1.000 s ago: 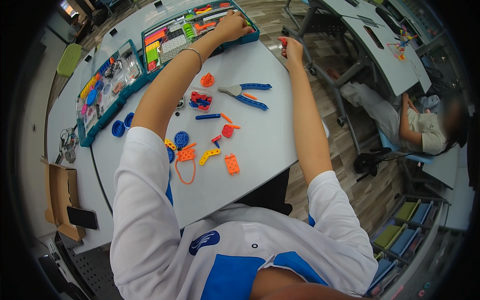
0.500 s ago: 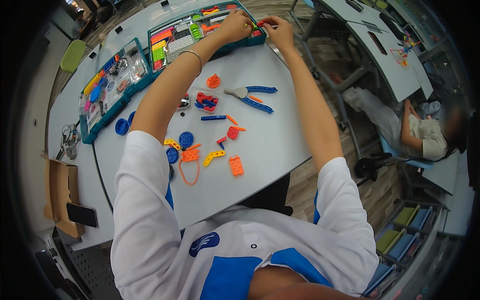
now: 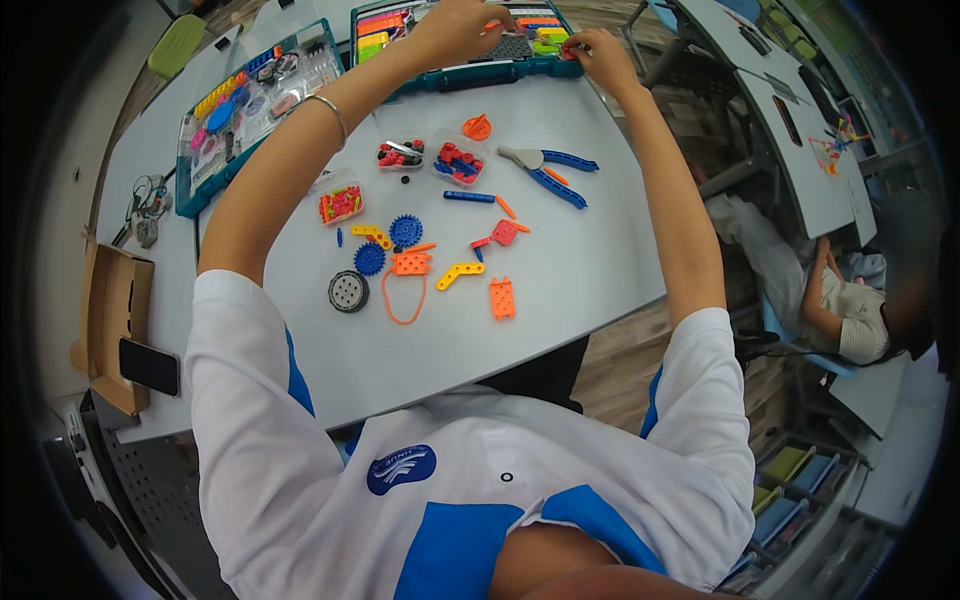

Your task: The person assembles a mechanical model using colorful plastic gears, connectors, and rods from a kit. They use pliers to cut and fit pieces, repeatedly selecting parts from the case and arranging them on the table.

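Note:
My left hand is over the teal-edged case of building parts at the far edge. Its fingers are bent and look apart above the compartments, with no part visible in them. At the case's right corner my right hand is closed, thumb and fingertips pinched on a small red piece. Blue-handled pliers lie on the table nearer to me, beside an orange peg. Further left stand clear boxes: one with red and blue connectors, another with pink and green pieces.
Blue gears, a wheel, yellow angled beams and an orange plate lie mid-table. A second case, a phone and a cardboard box are left. A person sits at right.
My hands have moved apart, the left shifting left over the case's compartments. The right stays pinched near the corner. The view has shifted, so the left-hand box and wheel now show fully.

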